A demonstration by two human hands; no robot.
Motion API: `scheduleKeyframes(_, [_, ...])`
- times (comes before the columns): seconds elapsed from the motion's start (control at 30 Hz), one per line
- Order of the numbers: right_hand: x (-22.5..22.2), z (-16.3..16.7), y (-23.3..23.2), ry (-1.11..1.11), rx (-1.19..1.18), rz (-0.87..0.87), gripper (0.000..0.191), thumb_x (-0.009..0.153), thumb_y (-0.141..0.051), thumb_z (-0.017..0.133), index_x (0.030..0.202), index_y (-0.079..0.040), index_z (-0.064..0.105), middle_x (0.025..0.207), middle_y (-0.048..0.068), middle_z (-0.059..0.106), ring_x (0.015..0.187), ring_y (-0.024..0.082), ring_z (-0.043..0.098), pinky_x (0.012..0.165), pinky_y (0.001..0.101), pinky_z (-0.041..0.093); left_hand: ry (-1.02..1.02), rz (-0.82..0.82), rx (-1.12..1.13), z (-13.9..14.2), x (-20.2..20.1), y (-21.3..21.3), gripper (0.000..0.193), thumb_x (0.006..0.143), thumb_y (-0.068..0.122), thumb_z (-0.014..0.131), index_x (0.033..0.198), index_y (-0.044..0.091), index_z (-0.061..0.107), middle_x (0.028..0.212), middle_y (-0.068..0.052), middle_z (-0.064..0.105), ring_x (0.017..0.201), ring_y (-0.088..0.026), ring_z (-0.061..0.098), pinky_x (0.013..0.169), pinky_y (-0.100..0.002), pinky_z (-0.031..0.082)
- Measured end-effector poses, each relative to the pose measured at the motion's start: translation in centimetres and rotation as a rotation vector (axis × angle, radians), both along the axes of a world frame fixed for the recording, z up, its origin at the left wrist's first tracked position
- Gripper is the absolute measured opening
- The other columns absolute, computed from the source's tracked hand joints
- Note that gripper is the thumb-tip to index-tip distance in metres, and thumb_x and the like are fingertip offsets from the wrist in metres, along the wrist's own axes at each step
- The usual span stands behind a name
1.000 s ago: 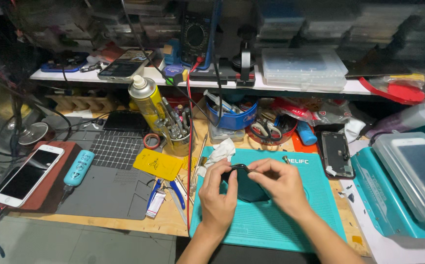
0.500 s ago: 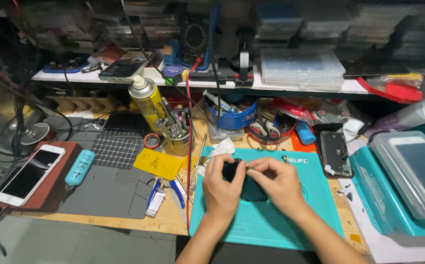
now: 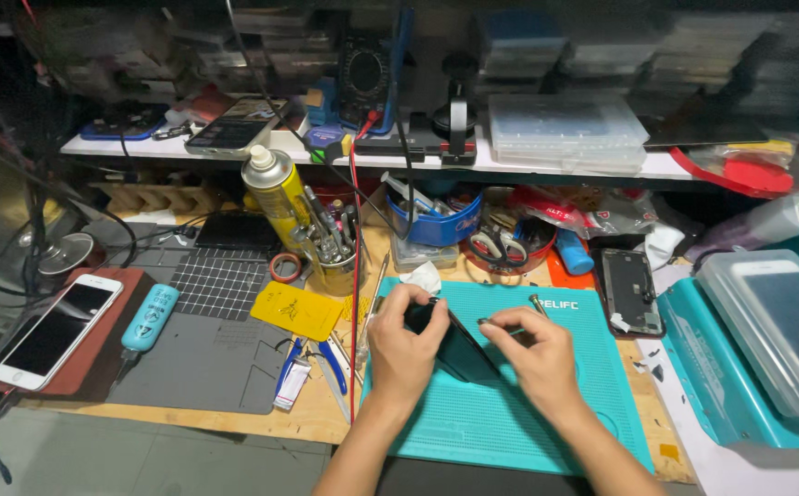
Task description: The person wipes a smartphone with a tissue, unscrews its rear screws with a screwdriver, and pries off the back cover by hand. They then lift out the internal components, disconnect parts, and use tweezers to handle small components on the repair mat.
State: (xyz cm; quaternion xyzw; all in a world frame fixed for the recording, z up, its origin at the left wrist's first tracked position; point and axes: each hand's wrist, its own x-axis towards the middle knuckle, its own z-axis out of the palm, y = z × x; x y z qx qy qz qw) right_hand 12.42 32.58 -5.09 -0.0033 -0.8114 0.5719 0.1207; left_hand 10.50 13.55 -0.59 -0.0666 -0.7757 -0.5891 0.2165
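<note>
- Head view: the left hand (image 3: 406, 338) is curled around the top end of a dark phone (image 3: 454, 345). Its fingers are bent and its thumb presses on the phone, so it grips the phone tight.
- The right hand (image 3: 530, 354) is partly closed. Its fingertips rest on the far edge of the phone and pinch a thin metal tool (image 3: 496, 321) there.
- The phone is black and flat. It is tilted, with one end lifted in the left hand and the other end low, between the two hands.
- The phone sits over a teal mat (image 3: 546, 432) near the front edge of the table (image 3: 312, 418), a bit right of the middle.
- Just left of the mat lie blue-handled pliers (image 3: 312, 360) and a yellow card (image 3: 296, 310).
- A grey mat (image 3: 206, 354) covers the left part of the table. A blue tube (image 3: 149, 317) lies on it.
- A white phone (image 3: 57, 330) rests on a red pad (image 3: 96, 344) near the left edge.
- A yellow spray can (image 3: 275, 197) and a cup of tools (image 3: 333, 262) stand toward the back edge.
- Another black phone (image 3: 631, 291) lies to the right of the teal mat, near a clear box (image 3: 776, 326).
</note>
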Motion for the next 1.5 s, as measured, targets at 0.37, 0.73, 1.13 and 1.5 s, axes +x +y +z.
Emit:
scheduleKeyframes(0.37, [1.5, 4.8, -3.6, 0.266, 0.270, 0.089, 0.012, 0.082, -0.008, 0.075, 0.091, 0.000, 0.072, 0.084, 0.009, 0.071, 0.069, 0.018, 0.071, 0.063, 0.0300, 0.057, 0.139, 0.058, -0.134, 0.2, 1.4, 0.6, 0.019, 0.084, 0.014, 0.077, 0.089, 0.002, 0.063, 0.085, -0.014, 0.067, 0.078, -0.033, 0.067, 0.070, -0.042, 0.051])
scheduleKeyframes(0.73, [0.9, 5.1, -5.0, 0.174, 0.252, -0.017, 0.010, 0.085, -0.008, 0.073, 0.087, 0.001, 0.068, 0.076, 0.011, 0.067, 0.062, 0.022, 0.068, 0.057, 0.0337, 0.055, 0.157, 0.087, -0.236, 0.6, 1.3, 1.1, 0.020, 0.087, 0.017, 0.074, 0.091, 0.003, 0.060, 0.086, -0.015, 0.065, 0.079, -0.038, 0.064, 0.068, -0.047, 0.049])
scheduleKeyframes(1.13, [3.4, 2.1, -1.7, 0.019, 0.416, -0.038, 0.010, 0.084, -0.009, 0.072, 0.085, 0.000, 0.068, 0.077, 0.013, 0.065, 0.067, 0.030, 0.065, 0.062, 0.0406, 0.051, 0.103, 0.106, -0.241, 0.5, 0.6, 0.2, 0.020, 0.088, 0.018, 0.072, 0.091, 0.004, 0.058, 0.087, -0.015, 0.066, 0.078, -0.039, 0.064, 0.067, -0.049, 0.048])
scheduleKeyframes(1.5, [2.0, 2.7, -2.9, 0.260, 0.177, 0.141, 0.060, 0.083, -0.006, 0.069, 0.139, 0.004, 0.053, 0.132, 0.020, 0.066, 0.122, 0.033, 0.064, 0.103, 0.0369, 0.048, 0.055, -0.103, -0.385, 1.5, 2.5, 1.7, 0.036, 0.095, 0.016, 0.066, 0.127, 0.001, 0.061, 0.116, -0.021, 0.071, 0.106, -0.041, 0.067, 0.087, -0.048, 0.053])
